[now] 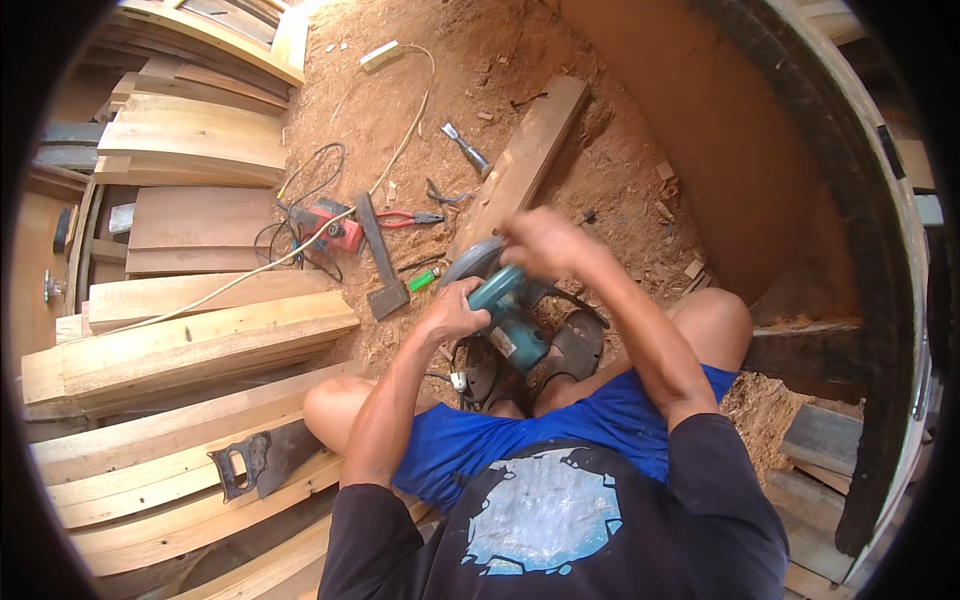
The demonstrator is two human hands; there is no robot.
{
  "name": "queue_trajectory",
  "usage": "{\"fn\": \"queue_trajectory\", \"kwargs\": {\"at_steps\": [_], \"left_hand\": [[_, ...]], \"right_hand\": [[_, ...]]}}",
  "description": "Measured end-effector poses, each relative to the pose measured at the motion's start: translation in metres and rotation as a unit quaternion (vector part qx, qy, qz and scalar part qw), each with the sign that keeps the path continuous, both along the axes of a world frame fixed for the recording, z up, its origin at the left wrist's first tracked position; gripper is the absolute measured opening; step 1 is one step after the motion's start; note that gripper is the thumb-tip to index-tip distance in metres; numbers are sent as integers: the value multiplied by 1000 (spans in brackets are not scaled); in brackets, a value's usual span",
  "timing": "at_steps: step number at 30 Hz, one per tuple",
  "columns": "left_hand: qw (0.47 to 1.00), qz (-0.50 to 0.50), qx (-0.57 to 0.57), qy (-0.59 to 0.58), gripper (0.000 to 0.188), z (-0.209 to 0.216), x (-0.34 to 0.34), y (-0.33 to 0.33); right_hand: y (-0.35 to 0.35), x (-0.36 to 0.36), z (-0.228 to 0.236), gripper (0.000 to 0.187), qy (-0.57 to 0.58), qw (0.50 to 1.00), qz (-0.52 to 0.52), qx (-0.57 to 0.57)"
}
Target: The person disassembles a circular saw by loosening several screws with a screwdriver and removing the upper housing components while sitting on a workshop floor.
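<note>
Between my knees stands a teal circular saw (519, 338) with a round grey guard, close to my feet. My left hand (455, 310) is closed around its teal handle from the left side. Just above the saw, at the guard's right edge, is my right hand (548, 243). Its fingers look curled but are smeared by motion, and whether they grip anything cannot be made out. Past the guard, a thick wooden board (530, 150) lies on the ground, pointing away from me.
Left of the saw lie a hammer (381, 258), red-handled pliers (410, 219), a green-handled tool (424, 279) and a red power tool (338, 228). A chisel (466, 150) rests beside the board. Stacked planks (200, 340) and a handsaw (262, 462) line my left; a large curved panel (720, 130) stands right.
</note>
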State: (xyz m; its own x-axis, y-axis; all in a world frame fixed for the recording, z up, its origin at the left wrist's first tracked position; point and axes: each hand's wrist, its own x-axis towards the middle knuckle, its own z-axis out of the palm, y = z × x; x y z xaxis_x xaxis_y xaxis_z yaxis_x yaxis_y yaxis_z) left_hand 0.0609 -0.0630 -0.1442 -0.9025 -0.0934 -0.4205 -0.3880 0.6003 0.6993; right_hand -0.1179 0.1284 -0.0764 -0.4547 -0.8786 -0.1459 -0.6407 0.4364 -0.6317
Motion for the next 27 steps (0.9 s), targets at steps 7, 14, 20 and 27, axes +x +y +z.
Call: {"fn": "queue_trajectory", "kwargs": {"at_steps": [7,14,20,27], "left_hand": [[994,51,94,-34,42,6,-17,-3],[988,70,131,-35,46,-3,-18,-23],[975,116,183,-57,53,2,-20,-28],[981,89,162,-68,60,-1,-22,-33]], "right_hand": [[62,-28,-46,42,-66,985,18,161],[41,-19,-40,20,-49,959,-87,265],[68,-55,-59,29,-69,997,-33,6],[81,-62,-73,33,-268,959,-39,-89]]}}
